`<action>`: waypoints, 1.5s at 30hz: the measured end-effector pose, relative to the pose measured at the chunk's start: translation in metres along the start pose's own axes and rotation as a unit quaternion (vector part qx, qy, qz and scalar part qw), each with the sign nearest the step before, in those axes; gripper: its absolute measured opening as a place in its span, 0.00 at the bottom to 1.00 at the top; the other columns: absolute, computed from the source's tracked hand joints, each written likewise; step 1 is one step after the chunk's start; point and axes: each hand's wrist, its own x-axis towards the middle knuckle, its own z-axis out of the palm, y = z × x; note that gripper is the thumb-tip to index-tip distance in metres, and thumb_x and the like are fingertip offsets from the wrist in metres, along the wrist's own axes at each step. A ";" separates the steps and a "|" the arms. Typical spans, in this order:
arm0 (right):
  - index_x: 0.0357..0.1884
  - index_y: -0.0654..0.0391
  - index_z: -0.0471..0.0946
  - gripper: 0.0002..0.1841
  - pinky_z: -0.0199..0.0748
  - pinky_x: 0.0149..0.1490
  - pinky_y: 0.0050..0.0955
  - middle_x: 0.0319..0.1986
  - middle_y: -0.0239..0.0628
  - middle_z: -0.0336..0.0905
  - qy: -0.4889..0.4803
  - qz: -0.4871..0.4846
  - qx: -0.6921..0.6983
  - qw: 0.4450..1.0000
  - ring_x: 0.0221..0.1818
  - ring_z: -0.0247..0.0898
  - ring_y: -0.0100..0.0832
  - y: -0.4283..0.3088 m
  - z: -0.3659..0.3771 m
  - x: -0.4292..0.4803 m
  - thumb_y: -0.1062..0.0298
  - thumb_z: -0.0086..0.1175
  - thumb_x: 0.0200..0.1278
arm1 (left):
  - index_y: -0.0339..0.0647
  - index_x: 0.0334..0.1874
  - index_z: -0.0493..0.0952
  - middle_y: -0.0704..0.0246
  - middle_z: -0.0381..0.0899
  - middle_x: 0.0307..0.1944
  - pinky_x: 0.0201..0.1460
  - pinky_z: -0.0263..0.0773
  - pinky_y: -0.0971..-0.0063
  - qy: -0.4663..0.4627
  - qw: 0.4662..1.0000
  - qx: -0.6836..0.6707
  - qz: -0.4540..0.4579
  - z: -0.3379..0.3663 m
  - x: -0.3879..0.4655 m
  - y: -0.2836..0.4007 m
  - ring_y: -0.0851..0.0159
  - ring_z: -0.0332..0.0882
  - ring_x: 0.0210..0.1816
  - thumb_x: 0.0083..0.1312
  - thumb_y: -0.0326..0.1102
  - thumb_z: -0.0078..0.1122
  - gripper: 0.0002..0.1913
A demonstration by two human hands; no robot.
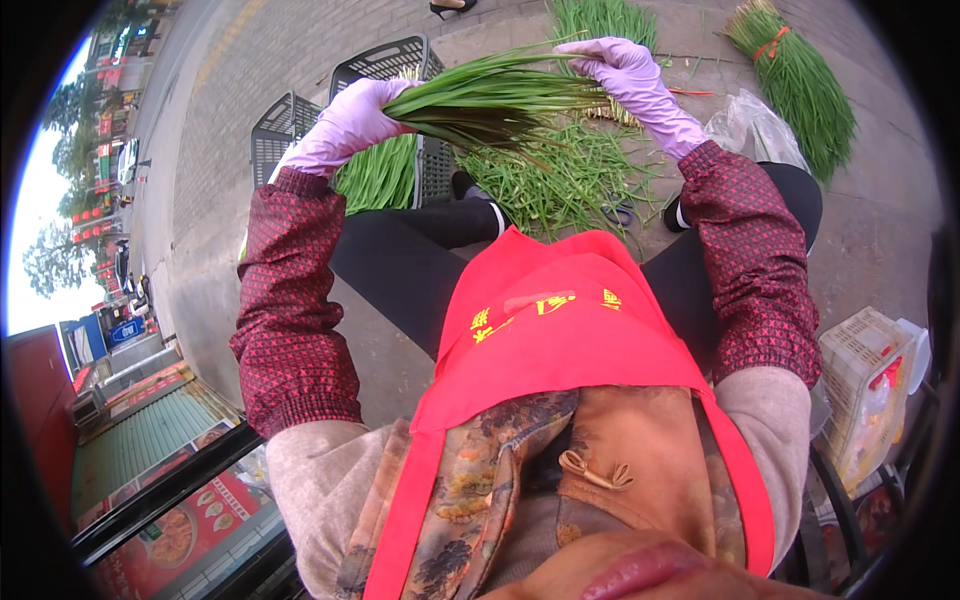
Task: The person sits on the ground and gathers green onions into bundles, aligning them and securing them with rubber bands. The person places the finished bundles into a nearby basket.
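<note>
My left hand (349, 124), in a thin lilac glove, is closed around a loose bunch of green garlic chives (487, 94), held out above the ground. At the other end of the bunch, my right hand (622, 75), gloved alike, pinches a few blades between thumb and fingertips. Beneath, a heap of loose chive pieces (555, 180) is spread on the pavement between my feet. A pair of dark-handled scissors (618, 211) lies at its near right edge.
Dark plastic crates (435, 169) stand at left, one holding chives (379, 174). More chives (604, 26) lie ahead. A tied chive bundle (806, 90) and a clear plastic bag (754, 127) lie at right. A pale crate (862, 390) stands beside me. A passer-by's shoe (453, 7) shows ahead.
</note>
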 end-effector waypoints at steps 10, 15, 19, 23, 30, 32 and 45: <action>0.47 0.57 0.84 0.10 0.72 0.46 0.17 0.39 0.28 0.85 0.098 0.038 0.101 0.989 0.38 0.75 0.16 0.029 -0.019 0.002 0.68 0.58 0.68 | 0.41 0.57 0.78 0.71 0.86 0.43 0.51 0.73 0.78 -0.005 0.998 -0.033 -0.045 -0.005 -0.005 -0.005 0.78 0.77 0.44 0.58 0.27 0.71 0.23; 0.34 0.58 0.84 0.17 0.69 0.40 0.23 0.30 0.30 0.84 0.014 0.238 -0.142 0.961 0.31 0.73 0.22 0.032 -0.042 -0.006 0.53 0.55 0.69 | 0.42 0.58 0.78 0.67 0.87 0.41 0.49 0.74 0.77 0.048 0.990 0.122 -0.045 -0.018 -0.020 -0.006 0.74 0.81 0.41 0.59 0.31 0.69 0.22; 0.28 0.57 0.83 0.27 0.70 0.40 0.28 0.25 0.37 0.81 -0.056 0.264 -0.330 0.905 0.31 0.75 0.28 0.020 -0.039 -0.010 0.41 0.52 0.67 | 0.66 0.60 0.75 0.59 0.84 0.38 0.42 0.76 0.63 0.089 0.958 0.271 -0.011 -0.018 -0.020 -0.009 0.50 0.82 0.40 0.64 0.45 0.60 0.21; 0.35 0.58 0.80 0.18 0.73 0.44 0.36 0.31 0.42 0.79 0.022 0.105 -0.290 0.951 0.34 0.76 0.36 0.009 -0.023 -0.004 0.50 0.58 0.65 | 0.69 0.62 0.74 0.62 0.83 0.41 0.41 0.76 0.61 0.106 0.941 0.321 0.025 -0.015 -0.017 -0.005 0.51 0.82 0.41 0.65 0.45 0.56 0.21; 0.51 0.56 0.77 0.21 0.73 0.53 0.36 0.43 0.41 0.78 -0.040 -0.158 -0.346 0.924 0.48 0.74 0.44 0.009 0.004 -0.011 0.57 0.64 0.59 | 0.67 0.62 0.74 0.65 0.83 0.44 0.40 0.77 0.64 0.069 0.933 0.353 -0.010 -0.014 -0.015 0.024 0.53 0.82 0.41 0.65 0.41 0.56 0.21; 0.50 0.55 0.77 0.18 0.74 0.51 0.36 0.39 0.40 0.79 -0.059 -0.177 -0.334 0.924 0.45 0.75 0.44 0.018 0.007 -0.013 0.61 0.63 0.58 | 0.67 0.61 0.75 0.66 0.84 0.43 0.40 0.77 0.64 0.083 0.937 0.338 0.024 -0.011 -0.014 0.029 0.54 0.83 0.40 0.65 0.41 0.55 0.21; 0.34 0.56 0.78 0.16 0.70 0.36 0.39 0.26 0.44 0.76 -0.017 0.046 -0.448 0.892 0.32 0.76 0.43 0.039 -0.030 -0.024 0.52 0.56 0.66 | 0.65 0.71 0.66 0.72 0.73 0.24 0.25 0.70 0.69 0.146 0.788 0.585 0.125 -0.009 -0.043 0.001 0.64 0.74 0.21 0.61 0.35 0.58 0.33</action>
